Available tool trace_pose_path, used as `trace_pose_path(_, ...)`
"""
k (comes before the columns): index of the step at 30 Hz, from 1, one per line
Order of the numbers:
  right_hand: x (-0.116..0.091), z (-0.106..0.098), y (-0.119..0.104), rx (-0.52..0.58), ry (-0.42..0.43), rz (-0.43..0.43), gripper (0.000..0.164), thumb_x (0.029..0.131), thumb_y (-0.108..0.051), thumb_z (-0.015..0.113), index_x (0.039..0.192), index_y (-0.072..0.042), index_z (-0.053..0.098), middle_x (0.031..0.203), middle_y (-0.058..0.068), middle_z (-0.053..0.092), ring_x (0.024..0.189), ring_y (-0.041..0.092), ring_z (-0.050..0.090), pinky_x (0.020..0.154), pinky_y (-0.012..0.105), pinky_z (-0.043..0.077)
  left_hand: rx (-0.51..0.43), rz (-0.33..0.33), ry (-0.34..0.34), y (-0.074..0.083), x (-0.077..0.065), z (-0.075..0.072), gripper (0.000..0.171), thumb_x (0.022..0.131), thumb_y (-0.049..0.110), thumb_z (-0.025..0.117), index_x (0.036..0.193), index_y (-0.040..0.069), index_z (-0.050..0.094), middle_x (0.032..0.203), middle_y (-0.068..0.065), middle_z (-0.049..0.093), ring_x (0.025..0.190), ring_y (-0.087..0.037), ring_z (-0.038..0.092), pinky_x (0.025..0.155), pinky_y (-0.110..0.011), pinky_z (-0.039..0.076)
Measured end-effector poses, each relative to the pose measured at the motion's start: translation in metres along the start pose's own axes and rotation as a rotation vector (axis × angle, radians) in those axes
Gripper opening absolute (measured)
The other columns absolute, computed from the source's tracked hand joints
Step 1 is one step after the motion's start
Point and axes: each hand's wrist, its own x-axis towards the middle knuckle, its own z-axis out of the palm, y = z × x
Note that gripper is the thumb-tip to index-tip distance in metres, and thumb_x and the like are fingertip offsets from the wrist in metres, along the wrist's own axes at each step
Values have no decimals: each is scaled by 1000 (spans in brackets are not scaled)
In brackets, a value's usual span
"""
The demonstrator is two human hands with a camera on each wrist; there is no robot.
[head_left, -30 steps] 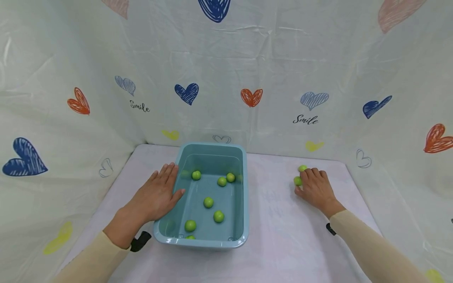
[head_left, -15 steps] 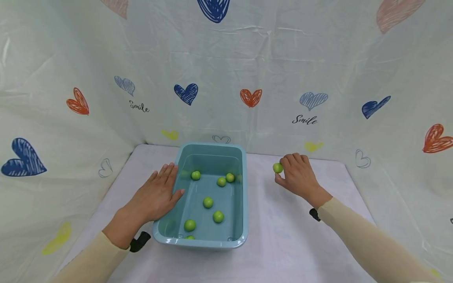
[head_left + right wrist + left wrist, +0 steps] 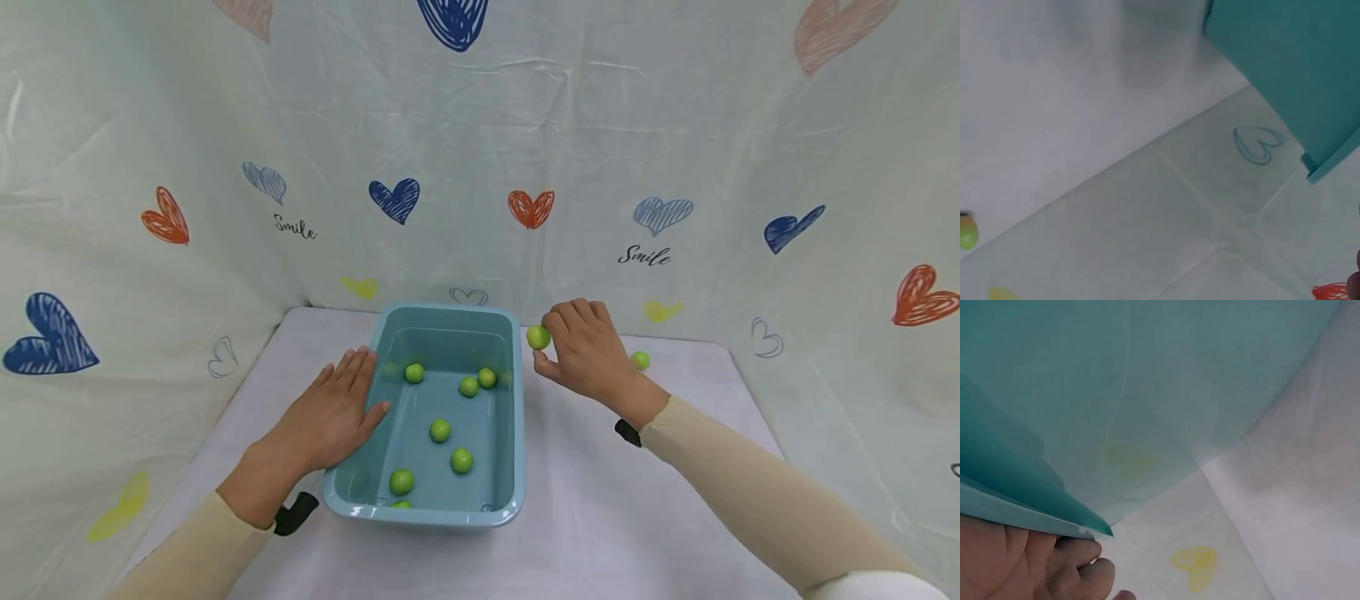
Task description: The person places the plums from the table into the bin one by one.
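In the head view my right hand (image 3: 592, 354) pinches a small round green fruit (image 3: 538, 337) between thumb and fingertips. It is raised close to the right rim of a light blue plastic tub (image 3: 519, 433). My left hand (image 3: 326, 412) rests with straight fingers on the tub's left rim, thumb reaching over the edge. The left wrist view has its palm and fingers (image 3: 1029, 562) under that rim. Several like green fruits (image 3: 440, 430) lie spread over the tub's bottom. The right wrist view catches only a sliver of fingers at its right edge; the held fruit is outside it.
Another green fruit (image 3: 640, 360) sits on the white-covered table (image 3: 585, 500), beyond my right wrist. It appears at the left edge of the right wrist view as a fruit (image 3: 968, 232). A white sheet (image 3: 465, 117) printed with hearts hangs behind and at both sides.
My right hand has picked up one of two fruits on the right of the table and carried it left and up to the tub. The left hand stays put.
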Motion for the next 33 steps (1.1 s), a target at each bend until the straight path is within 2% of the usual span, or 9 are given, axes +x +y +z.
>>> trace_pose_path(10,29,1,-36,47,68,-78,36,89,-36,72,102,-6,59,104,11,63,96,30,58,81,45,45,-2,2,2,0,0,1,76,109,36,55,161,-12,28,168,-31,28,157,-49,26,125,-65,27)
trace_pose_path(17,41,7,-64,87,51,-124,36,90,-39,72,104,-9,58,102,7,60,93,26,54,81,42,44,-3,3,6,0,0,1,76,109,36,55,160,-12,29,168,-31,28,157,-49,26,125,-66,28)
trace_pose_path(23,47,17,-87,96,60,-166,32,87,-38,71,100,-11,60,97,5,61,90,24,53,79,40,44,-8,3,2,-1,0,2,76,109,36,55,160,-12,28,169,-31,28,157,-49,26,125,-66,28)
trace_pose_path(33,49,27,-106,135,-77,-194,29,91,-41,66,99,-14,61,93,1,59,86,20,49,76,36,37,-24,3,1,-3,0,2,76,109,37,54,161,-12,27,169,-31,27,158,-49,25,125,-66,27)
